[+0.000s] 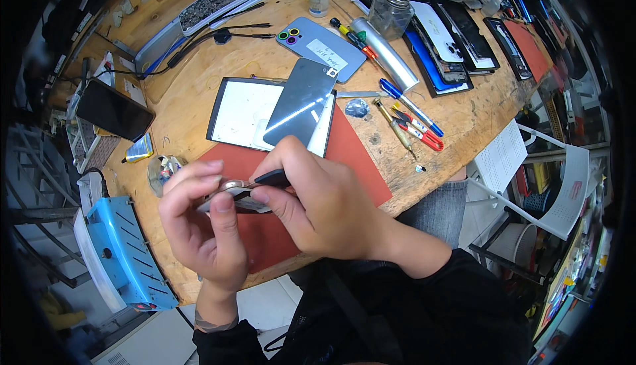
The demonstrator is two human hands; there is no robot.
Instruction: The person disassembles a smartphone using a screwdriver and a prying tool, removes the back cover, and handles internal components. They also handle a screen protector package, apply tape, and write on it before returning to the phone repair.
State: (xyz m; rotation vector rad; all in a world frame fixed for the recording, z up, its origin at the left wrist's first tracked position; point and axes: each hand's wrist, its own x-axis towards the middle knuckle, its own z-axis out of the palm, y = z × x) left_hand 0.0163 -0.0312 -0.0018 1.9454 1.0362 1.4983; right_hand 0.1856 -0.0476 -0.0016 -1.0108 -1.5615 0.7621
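Above the red mat my two hands are close together. My left hand pinches a small device with a shiny rose-gold rounded edge between thumb and fingers. Its exact kind is hard to make out. In my right hand is a thin tool with a black handle, its narrow end against the device. Just beyond lies a dark glass phone back panel, resting across a white-lined open box. Behind it is a grey-blue phone with coloured camera rings and a paper label.
To the right lie a blue marker, red-handled pliers and a silver cylinder. A glass jar and phones in trays stand behind. At left are a black phone and a blue machine; a white chair stands right.
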